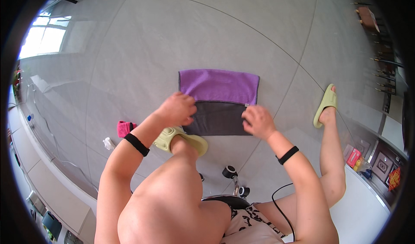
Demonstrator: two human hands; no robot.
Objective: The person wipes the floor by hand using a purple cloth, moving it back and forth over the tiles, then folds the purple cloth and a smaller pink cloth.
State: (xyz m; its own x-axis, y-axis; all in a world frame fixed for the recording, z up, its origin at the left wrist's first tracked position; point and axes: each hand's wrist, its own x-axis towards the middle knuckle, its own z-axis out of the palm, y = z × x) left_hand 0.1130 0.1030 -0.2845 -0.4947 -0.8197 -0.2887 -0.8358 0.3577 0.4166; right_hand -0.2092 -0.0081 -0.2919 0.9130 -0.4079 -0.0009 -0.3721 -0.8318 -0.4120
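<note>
A purple cloth with a dark grey underside (220, 85) lies on the tiled floor, partly folded so that a purple part and a dark grey part show. A small white tag sits at the fold's right end. My left hand (178, 109) is at the cloth's left edge near the fold, fingers curled; whether it touches or pinches the fabric is unclear. My right hand (258, 121) is at the right edge just below the tag, its fingers bent and slightly blurred, its contact with the cloth also unclear.
A folded pink cloth (124, 128) and a crumpled white tissue (108, 143) lie left of my green slipper (165, 138). Chair casters (229, 171) stand below the cloth. A black cable (275, 200) hangs by my right arm. A white cabinet (356, 208) is at lower right.
</note>
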